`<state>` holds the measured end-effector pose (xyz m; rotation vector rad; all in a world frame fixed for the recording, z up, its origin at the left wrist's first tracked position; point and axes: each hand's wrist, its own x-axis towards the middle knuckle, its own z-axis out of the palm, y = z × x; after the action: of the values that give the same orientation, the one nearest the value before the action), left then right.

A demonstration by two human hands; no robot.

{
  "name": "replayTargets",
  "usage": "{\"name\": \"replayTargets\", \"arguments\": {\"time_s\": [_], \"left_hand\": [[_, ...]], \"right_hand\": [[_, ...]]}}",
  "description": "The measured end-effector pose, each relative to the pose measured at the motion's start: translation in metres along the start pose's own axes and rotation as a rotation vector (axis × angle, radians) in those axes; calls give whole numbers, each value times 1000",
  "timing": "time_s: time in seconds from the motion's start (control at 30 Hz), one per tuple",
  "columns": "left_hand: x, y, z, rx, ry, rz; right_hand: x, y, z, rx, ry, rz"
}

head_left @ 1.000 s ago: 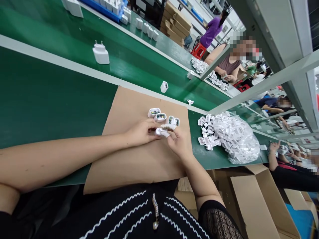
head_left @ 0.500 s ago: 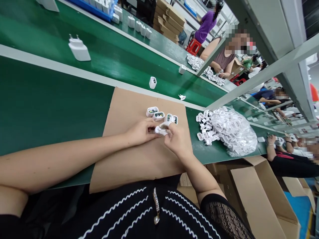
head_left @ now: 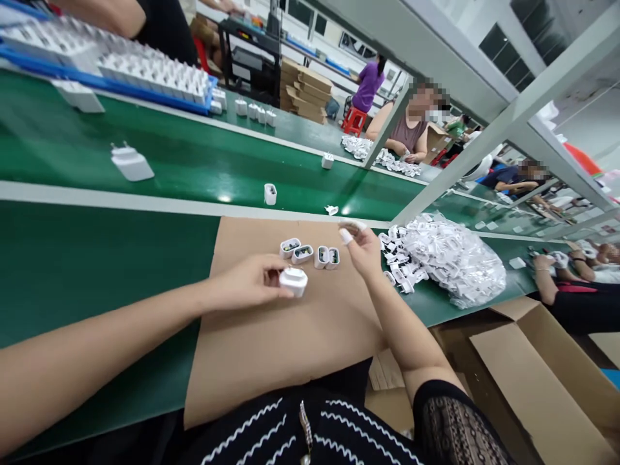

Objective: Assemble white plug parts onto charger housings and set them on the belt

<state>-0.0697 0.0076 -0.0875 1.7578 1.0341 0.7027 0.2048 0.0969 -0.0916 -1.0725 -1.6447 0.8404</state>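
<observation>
Left hand (head_left: 247, 281) is pinching a plug (head_left: 293, 284) mid-frame, assembly step I'd guess. Right hand (head_left: 367, 254) has fingers loosely spread; next probably needs careful placing.

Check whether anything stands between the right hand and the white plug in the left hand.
Two open white casings, side by side on the cardboard, lie between the right hand and the white plug in the left hand, as the picture shows it. Above them, nothing visible blocks the way.
</observation>
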Motion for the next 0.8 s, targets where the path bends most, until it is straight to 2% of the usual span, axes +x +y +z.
{"name": "replayTargets", "arguments": {"time_s": [0.07, 0.13, 0.17, 0.23, 0.33, 0.4, 0.47, 0.53, 0.57, 0.6, 0.63, 0.67, 0.73, 0.8], "left_hand": [[8, -4, -42, 113, 147, -95], [27, -21, -84, 293, 421, -212], [39, -33, -103, 379, 558, -272], [63, -60, -137, 491, 746, -371], [89, -95, -172, 523, 878, -465], [98, -108, -184, 496, 864, -512], [100, -113, -185, 474, 800, -582], [100, -111, -178, 513, 861, -627], [100, -110, -173, 559, 937, -596], [100, -108, -167, 616, 1003, -517], [100, -107, -162, 677, 1018, -404], [101, -106, -159, 731, 954, -286], [105, -106, -159, 788, 669, -128], [109, -106, -166, 785, 411, -100]], "right_hand": [[43, 18, -4, -284, 28, 78], [81, 35, 2, -589, -61, 142], [97, 42, 10, -653, -88, 159], [120, 54, 29, -709, -111, 180], [141, 62, 53, -734, -104, 215], [150, 65, 59, -737, -111, 247], [156, 65, 57, -720, -116, 267], [157, 62, 50, -687, -104, 266], [155, 59, 46, -665, -93, 258], [151, 56, 41, -640, -82, 250], [145, 51, 37, -610, -74, 243], [138, 46, 33, -580, -68, 238], [118, 34, 26, -516, -60, 236], [93, 18, 21, -362, -64, 270]]}}
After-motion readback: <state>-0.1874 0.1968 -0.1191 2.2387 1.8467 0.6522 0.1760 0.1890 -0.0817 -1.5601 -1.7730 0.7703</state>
